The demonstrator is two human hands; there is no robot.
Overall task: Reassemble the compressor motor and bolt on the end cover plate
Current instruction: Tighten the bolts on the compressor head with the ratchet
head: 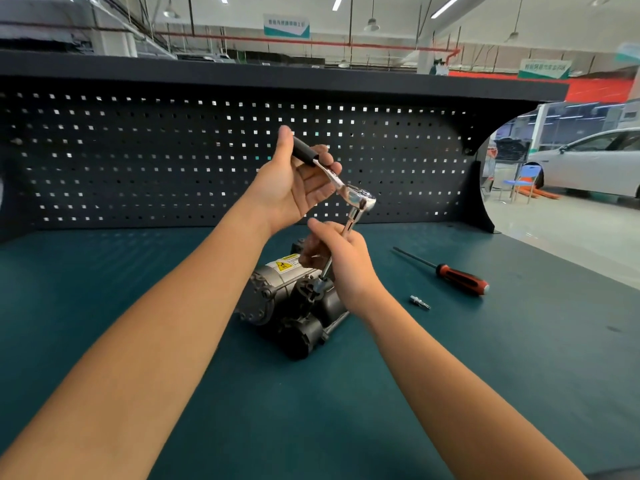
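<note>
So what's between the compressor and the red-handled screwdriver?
Head view: a small metal bit lies on the mat between compressor and screwdriver; the right hand also crosses there.

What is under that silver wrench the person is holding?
The compressor motor on the bench. The wrench's extension, gripped by the right hand, reaches down to its dark top; any bolt under the tip is hidden.
</note>
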